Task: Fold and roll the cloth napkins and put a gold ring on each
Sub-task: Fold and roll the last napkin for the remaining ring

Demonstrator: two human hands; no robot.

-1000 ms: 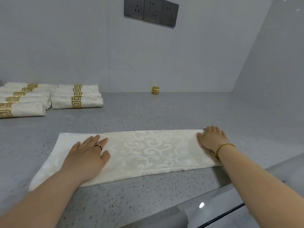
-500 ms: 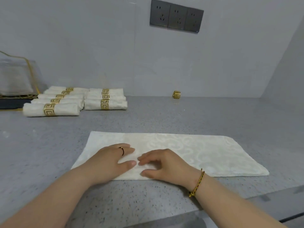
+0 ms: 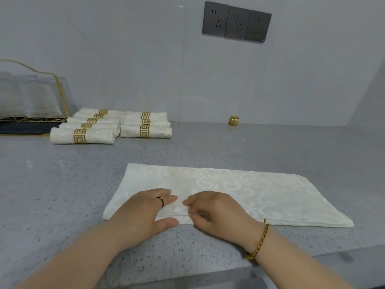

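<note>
Folded damask napkin point(image 3: 239, 190) flat on bench point(image 3: 62, 184). Left hand point(image 3: 143, 209) pressing, grip open. Right hand point(image 3: 212, 211) pinching near hem.

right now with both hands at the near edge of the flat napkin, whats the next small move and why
Probably start rolling the near edge away from you. The folded napkin lies flat, unrolled, and the left hand and right hand sit side by side on its near hem. The loose gold ring waits by the wall.
</note>
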